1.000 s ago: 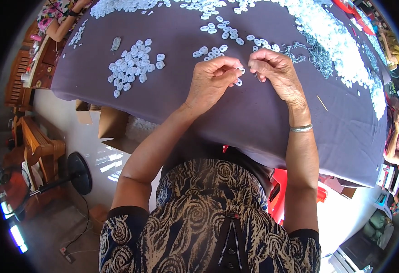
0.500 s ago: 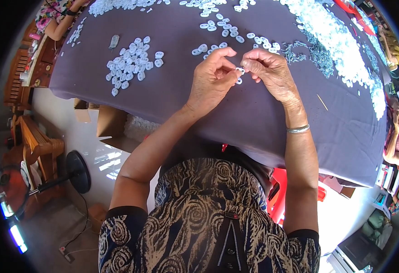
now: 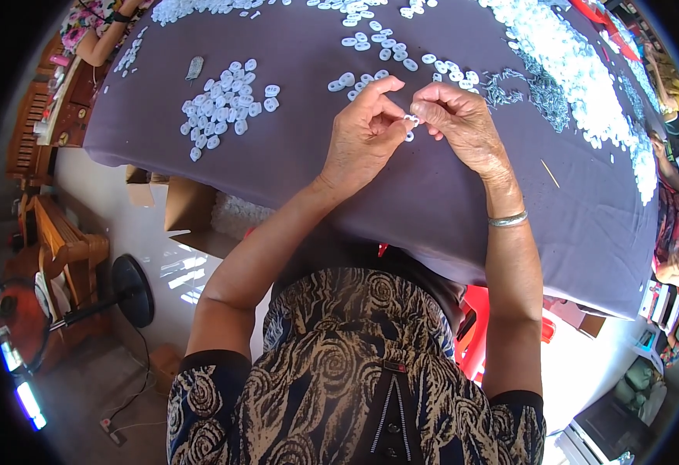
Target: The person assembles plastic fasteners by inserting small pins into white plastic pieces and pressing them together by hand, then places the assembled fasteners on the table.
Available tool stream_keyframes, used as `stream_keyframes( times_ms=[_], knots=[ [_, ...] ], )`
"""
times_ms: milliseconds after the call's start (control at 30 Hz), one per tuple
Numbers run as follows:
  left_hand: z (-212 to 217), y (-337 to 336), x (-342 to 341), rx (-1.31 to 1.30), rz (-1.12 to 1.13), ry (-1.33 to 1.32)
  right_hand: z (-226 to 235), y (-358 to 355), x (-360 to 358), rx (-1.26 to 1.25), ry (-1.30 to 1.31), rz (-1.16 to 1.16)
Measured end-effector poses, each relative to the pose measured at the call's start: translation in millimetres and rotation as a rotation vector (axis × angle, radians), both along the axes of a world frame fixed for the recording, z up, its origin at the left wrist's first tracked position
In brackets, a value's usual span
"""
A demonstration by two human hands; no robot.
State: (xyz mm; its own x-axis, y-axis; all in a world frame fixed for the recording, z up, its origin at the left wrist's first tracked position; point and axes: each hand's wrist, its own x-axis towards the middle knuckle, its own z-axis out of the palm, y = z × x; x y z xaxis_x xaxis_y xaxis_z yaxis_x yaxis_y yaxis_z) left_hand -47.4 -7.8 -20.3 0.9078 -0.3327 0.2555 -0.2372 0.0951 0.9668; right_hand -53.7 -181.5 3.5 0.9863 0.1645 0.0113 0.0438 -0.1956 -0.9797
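Observation:
My left hand (image 3: 366, 136) and my right hand (image 3: 463, 124) meet fingertip to fingertip above the purple cloth-covered table (image 3: 432, 201). Between the thumbs and forefingers of both hands sits one small white plastic ring piece (image 3: 411, 120). A second white piece (image 3: 409, 136) lies on the cloth just under the fingers. To the left lies a pile of the same white pieces (image 3: 223, 105). A loose scatter of white pieces (image 3: 386, 43) spreads beyond my hands. A silver bangle (image 3: 507, 220) circles my right wrist.
A long heap of white pieces (image 3: 579, 70) and small grey metal parts (image 3: 541, 93) runs along the right of the table. Another person's arm (image 3: 103, 35) rests at the far left corner. A cardboard box (image 3: 192, 213), wooden bench (image 3: 56, 240), fan (image 3: 122, 298) and red stool (image 3: 479, 341) stand on the floor.
Both hands have stayed together over the same spot, the fingers shifting slightly on the small white piece; the view has drifted a little.

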Motion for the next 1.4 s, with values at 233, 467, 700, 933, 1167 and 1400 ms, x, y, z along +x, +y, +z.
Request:
stream_keyframes(
  times_ms=[233, 467, 700, 933, 1167, 1400],
  knots=[
    [-1, -1, 0, -0.005, -0.002, -0.006, -1, 0, 0, -0.019, -0.017, 0.000],
    [-4, 0, 1, 0.001, -0.010, -0.007, -1, 1, 0, -0.002, -0.017, -0.006],
    [-4, 0, 1, -0.015, -0.001, 0.003, -1, 1, 0, -0.015, -0.035, 0.016],
    [-2, -2, -3, 0.020, 0.024, 0.011, -4, 4, 1, -0.153, -0.177, 0.021],
    [-5, 0, 0, 0.008, 0.056, 0.005, -6, 14, -2, -0.201, -0.166, -0.074],
    [-1, 2, 3, 0.007, 0.055, 0.042, 0, 13, -2, -0.110, -0.110, -0.059]
  ],
)
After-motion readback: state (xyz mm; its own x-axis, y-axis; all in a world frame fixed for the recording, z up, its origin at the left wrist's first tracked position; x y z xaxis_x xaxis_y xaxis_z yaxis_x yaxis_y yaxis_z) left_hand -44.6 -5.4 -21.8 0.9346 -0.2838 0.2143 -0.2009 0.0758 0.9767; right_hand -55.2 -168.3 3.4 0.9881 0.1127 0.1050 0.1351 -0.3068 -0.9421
